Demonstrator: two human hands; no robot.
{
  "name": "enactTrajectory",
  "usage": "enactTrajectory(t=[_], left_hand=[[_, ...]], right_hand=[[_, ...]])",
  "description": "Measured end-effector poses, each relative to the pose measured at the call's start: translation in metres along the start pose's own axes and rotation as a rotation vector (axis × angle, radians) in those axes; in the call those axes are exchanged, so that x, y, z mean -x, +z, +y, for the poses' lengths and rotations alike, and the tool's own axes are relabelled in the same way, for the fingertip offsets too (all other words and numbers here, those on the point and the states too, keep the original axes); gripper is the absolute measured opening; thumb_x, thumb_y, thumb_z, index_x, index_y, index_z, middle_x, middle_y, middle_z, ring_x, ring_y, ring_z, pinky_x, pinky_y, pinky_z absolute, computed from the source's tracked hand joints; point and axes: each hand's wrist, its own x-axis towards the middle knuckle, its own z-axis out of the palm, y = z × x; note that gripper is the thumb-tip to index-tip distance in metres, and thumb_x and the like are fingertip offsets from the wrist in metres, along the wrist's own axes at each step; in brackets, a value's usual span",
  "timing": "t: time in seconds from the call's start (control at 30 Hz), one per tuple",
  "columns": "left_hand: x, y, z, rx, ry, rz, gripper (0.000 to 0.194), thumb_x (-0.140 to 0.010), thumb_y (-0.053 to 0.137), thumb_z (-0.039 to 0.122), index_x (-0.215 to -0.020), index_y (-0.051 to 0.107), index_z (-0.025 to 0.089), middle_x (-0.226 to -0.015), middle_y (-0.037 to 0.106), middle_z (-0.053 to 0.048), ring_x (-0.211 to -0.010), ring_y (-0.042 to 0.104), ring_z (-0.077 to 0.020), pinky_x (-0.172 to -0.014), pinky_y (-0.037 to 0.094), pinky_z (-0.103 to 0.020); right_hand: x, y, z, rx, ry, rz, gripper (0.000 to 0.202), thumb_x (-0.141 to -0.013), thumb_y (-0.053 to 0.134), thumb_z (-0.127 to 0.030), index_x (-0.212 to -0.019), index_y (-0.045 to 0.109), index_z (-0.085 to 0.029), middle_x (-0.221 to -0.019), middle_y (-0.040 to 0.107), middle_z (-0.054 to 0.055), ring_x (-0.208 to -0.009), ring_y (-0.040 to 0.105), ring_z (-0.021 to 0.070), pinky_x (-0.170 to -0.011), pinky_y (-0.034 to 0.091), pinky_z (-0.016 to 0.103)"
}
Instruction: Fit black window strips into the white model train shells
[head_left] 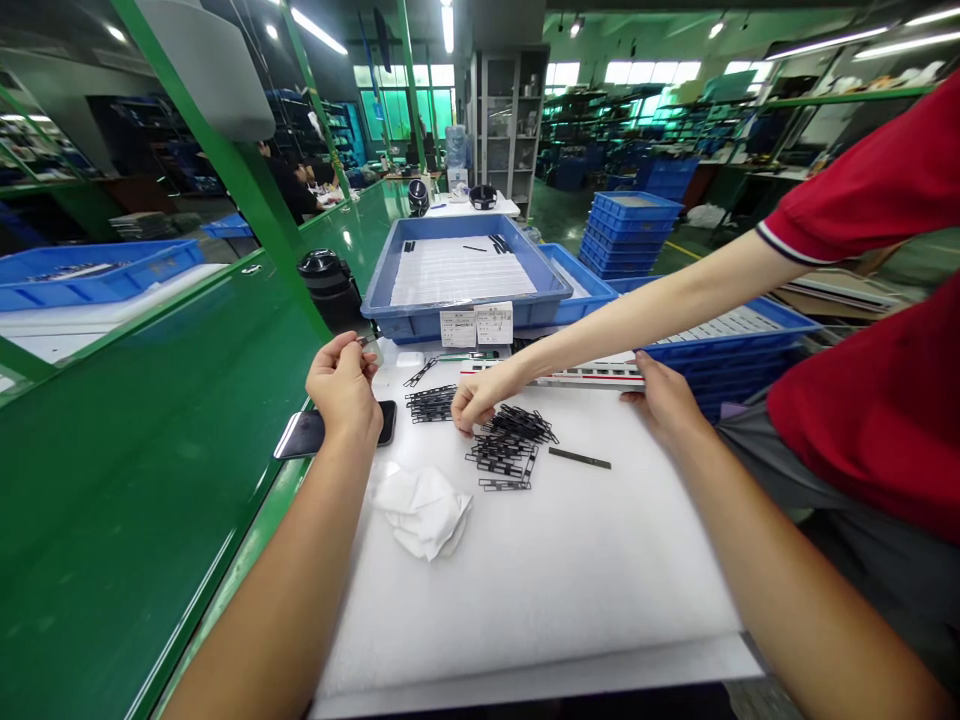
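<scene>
The left hand [343,385] has its thumb and fingertips pinched narrow on a small pale piece [370,349]; the fingers hide most of it, so I cannot tell its exact kind. The right hand [664,395] has thumb and fingers closed around the near end of a long white strip with a red line [592,374]. From these fingers the strip runs leftward, passing behind the forearm of a co-worker.

I judge the strip to be light and rather stiff along its length, but thin, so it could bend or get scratched. Its long edges and its end seem the better places to hold, with the printed face left free. The small piece seems very light and easy to drop; only a fingertip pinch suits it.

Between the two hands, the co-worker's hand [478,395] reaches down to a heap of black slotted frames [506,450]; these look thin, easily tangled and perhaps fragile. A smaller stack of black frames [431,404] lies to the right of the left fingers. A dark flat bar [580,458] lies nearer the wearer than the right fingers, to their left. Below the left fingers is a crumpled white cloth [424,508]. Beyond both hands stands a blue tray [405,322].
</scene>
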Motion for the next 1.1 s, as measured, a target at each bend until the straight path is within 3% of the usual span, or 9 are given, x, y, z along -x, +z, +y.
enactTrajectory(t=[0.2, 0.67, 1.1], left_hand=[[0.0005, 0.0002, 0.0005, -0.007, 0.004, 0.002, 0.018, -0.066, 0.066, 0.017, -0.084, 0.064, 0.017, -0.079, 0.065, 0.001, -0.055, 0.056, -0.0056, -0.051, 0.044, -0.018], [-0.0011, -0.0007, 0.0000, -0.009, 0.001, 0.003, 0.017, -0.067, 0.067, 0.017, -0.084, 0.063, 0.018, -0.077, 0.064, 0.002, -0.054, 0.054, -0.0053, -0.052, 0.044, -0.018], [0.0014, -0.0005, 0.0012, 0.007, -0.006, -0.002, 0.022, -0.060, 0.066, 0.017, -0.082, 0.065, 0.017, -0.074, 0.064, 0.002, -0.053, 0.054, -0.0054, -0.050, 0.044, -0.018]], right_hand=[[0.0005, -0.0036, 0.0040, 0.003, -0.029, 0.045, 0.026, -0.087, 0.068, -0.043, -0.083, 0.070, -0.017, -0.076, 0.067, 0.002, -0.056, 0.059, 0.0121, -0.038, 0.051, 0.019], [-0.0044, -0.0055, 0.0068, 0.014, -0.024, 0.018, 0.023, -0.087, 0.068, -0.042, -0.087, 0.071, -0.019, -0.080, 0.069, 0.003, -0.067, 0.064, 0.0154, -0.041, 0.053, 0.019], [0.0024, -0.0020, 0.0022, 0.039, -0.037, 0.025, 0.029, -0.085, 0.067, -0.045, -0.085, 0.068, -0.016, -0.078, 0.066, 0.003, -0.060, 0.060, 0.0128, -0.041, 0.053, 0.020]])
